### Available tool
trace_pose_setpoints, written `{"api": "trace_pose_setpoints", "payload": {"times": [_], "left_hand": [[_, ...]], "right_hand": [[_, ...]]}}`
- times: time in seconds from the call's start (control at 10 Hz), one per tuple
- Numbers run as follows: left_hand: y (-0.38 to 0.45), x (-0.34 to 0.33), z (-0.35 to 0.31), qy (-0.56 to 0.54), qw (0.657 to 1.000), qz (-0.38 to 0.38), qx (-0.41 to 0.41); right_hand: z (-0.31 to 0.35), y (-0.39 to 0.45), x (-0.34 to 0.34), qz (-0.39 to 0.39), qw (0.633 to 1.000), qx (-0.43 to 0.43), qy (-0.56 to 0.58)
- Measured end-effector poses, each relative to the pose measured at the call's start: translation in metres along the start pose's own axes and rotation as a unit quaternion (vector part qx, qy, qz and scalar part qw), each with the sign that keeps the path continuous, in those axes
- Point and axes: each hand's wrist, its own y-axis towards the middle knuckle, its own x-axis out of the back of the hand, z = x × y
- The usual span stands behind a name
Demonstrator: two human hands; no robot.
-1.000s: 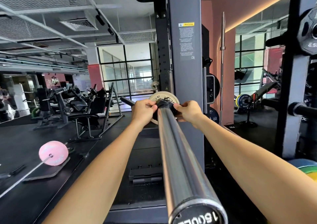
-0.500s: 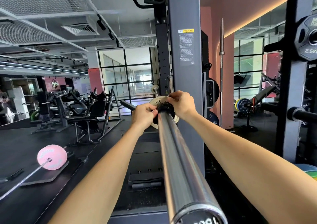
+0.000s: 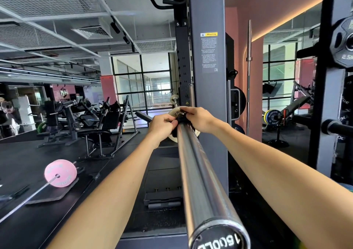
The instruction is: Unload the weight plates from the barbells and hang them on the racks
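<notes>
Dark gym floor [image 3: 47, 153] behind, grey steel rack upright [image 3: 207, 96] dead ahead. Long chrome barbell sleeve [image 3: 198, 172] running away, small pale round weight plate [image 3: 174, 112] at its far end. Left hand [image 3: 162, 126] and right hand [image 3: 200, 119] both curled, pinching black collar [image 3: 180, 119] against that plate.

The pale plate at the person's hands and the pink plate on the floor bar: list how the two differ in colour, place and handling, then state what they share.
Colour: the pale plate is cream-white; the pink plate is pink.
Place: the pale plate sits raised on the chrome barbell beside the rack upright; the pink plate sits low, on a black floor mat.
Handling: the left hand and right hand work at the pale plate's hub; nothing touches the pink plate.
Shared: both are round and still loaded on bars.
</notes>
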Motion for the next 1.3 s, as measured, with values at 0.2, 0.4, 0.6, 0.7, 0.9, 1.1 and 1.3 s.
{"api": "trace_pose_setpoints", "payload": {"times": [0.2,0.4,0.6,0.7,0.9,1.1,1.3], "left_hand": [[0.001,0.003,-0.030,-0.017,0.991,0.062,0.119],[-0.003,-0.017,-0.041,-0.011,0.977,0.127,0.174],[0.005,-0.028,-0.034,-0.110,0.969,0.059,0.211],[0.006,-0.028,-0.033,-0.170,0.956,0.056,0.233],[0.005,-0.024,-0.024,-0.181,0.954,0.061,0.232],[-0.003,-0.009,-0.021,-0.090,0.973,0.096,0.189],[-0.025,0.016,-0.012,-0.010,0.985,0.111,0.129]], "right_hand": [[-0.015,-0.012,-0.006,-0.108,0.978,-0.154,0.088],[-0.027,-0.016,-0.010,-0.014,0.941,-0.208,0.268],[-0.036,-0.014,-0.014,-0.006,0.944,-0.184,0.274],[-0.037,-0.012,-0.017,-0.014,0.950,-0.184,0.253],[-0.036,-0.013,-0.017,-0.016,0.956,-0.178,0.233],[-0.031,-0.017,-0.015,-0.026,0.966,-0.168,0.196],[-0.024,-0.035,-0.005,-0.011,0.975,-0.154,0.159]]}}
